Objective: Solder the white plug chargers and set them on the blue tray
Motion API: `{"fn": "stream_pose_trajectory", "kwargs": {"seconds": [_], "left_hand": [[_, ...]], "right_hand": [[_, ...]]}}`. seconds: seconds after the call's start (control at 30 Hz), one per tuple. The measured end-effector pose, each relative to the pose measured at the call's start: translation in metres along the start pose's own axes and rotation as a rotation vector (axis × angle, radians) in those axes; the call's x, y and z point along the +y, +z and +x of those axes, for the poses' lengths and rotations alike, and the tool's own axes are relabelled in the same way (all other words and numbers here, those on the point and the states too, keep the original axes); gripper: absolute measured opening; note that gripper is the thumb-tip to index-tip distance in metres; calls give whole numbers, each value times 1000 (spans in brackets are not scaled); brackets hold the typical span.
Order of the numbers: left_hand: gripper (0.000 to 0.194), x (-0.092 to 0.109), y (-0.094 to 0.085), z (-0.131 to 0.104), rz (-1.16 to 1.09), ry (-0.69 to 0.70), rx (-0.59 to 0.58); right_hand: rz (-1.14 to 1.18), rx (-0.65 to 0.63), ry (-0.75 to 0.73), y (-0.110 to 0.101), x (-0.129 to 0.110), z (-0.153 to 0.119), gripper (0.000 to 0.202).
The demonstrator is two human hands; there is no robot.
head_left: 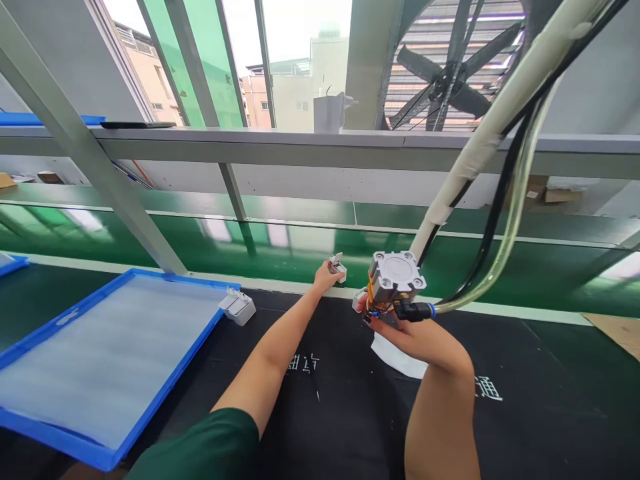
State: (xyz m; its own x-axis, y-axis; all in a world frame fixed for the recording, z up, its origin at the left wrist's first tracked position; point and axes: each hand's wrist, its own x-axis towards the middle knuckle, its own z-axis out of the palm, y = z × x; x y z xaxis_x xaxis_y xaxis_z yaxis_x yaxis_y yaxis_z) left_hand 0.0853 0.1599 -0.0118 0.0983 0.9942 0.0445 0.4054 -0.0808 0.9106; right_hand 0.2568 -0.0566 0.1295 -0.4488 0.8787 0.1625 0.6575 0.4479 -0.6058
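Stretched forward, my left hand [327,277] grips a small white plastic part [337,268] at the edge of the green surface. My right hand [400,333] is wrapped round the underside of a silver pneumatic tool [397,275], which hangs on black and clear hoses. Another white part [357,299] shows beside the tool, close to my right fingertips; whether they touch it is hidden. A further white part [238,307] rests against the right edge of a blue-rimmed tray. Under my right wrist lies a white sheet [399,357] on the black mat.
The blue-rimmed tray [175,380] with a whitish inside covers the left of the black mat [350,413]. A slanted metal post [120,190] stands behind it. A wrapped pole [460,167] with hoses [510,220] comes down from the upper right. A large fan [443,81] is behind.
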Motion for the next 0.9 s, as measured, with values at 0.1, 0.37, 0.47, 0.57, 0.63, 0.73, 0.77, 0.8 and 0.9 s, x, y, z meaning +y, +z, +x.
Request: {"fn": "stream_pose_trajectory", "kwargs": {"seconds": [0.1, 0.37, 0.47, 0.57, 0.63, 0.73, 0.77, 0.8, 0.9], "left_hand": [[54, -15, -27, -23, -46, 61, -174], [82, -40, -86, -88, -130, 119, -426], [87, -32, -76, -100, -38, 128, -229], [69, -20, -62, -106, 62, 133, -58], [54, -15, -58, -107, 80, 122, -2], [41, -15, -60, -108, 3, 101, 1], [40, -17, -62, -108, -42, 96, -13], [40, -19, -63, -108, -93, 90, -29], [44, -29, -66, -106, -239, 51, -22]], "right_hand": [[22, 6, -29, 0, 0, 1, 34], [40, 100, -70, 8, -8, 12, 29], [71, 96, -74, 12, -9, 16, 30], [105, 98, -83, 15, -9, 19, 27], [115, 92, -101, 16, -9, 19, 23], [126, 73, -114, 16, -11, 20, 20], [132, 72, -116, 16, -11, 20, 19], [136, 74, -117, 16, -12, 20, 18], [146, 90, -116, 18, -16, 23, 16]]}}
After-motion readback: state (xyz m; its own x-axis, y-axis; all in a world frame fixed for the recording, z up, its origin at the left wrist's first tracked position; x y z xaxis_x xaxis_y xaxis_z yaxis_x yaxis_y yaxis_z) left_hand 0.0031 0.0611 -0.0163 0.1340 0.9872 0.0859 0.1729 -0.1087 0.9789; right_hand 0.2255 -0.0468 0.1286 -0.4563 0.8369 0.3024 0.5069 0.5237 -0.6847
